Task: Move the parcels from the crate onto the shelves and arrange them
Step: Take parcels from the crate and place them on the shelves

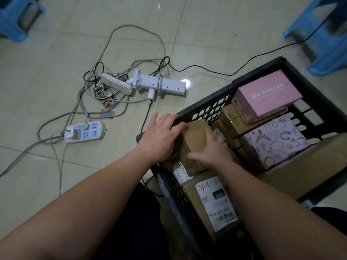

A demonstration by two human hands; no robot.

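Note:
A black plastic crate (210, 104) stands on the floor at the right, packed with parcels. Both hands are on a brown cardboard parcel (195, 139) at the crate's near-left corner. My left hand (161, 136) grips its left side, fingers curled over the top edge by the crate rim. My right hand (212, 151) holds its right side, thumb across the near face. A pink box (266, 92) lies at the far end, a patterned pink-and-white parcel (274, 143) sits beside it, and a brown parcel with a white label (214, 203) lies nearest me. No shelves are in view.
Several power strips (159, 84) and tangled cables (84, 113) lie on the tiled floor left of the crate. Blue plastic stools stand at the top left (16, 19) and top right (326, 34). A large cardboard box (309, 166) leans at the crate's right side.

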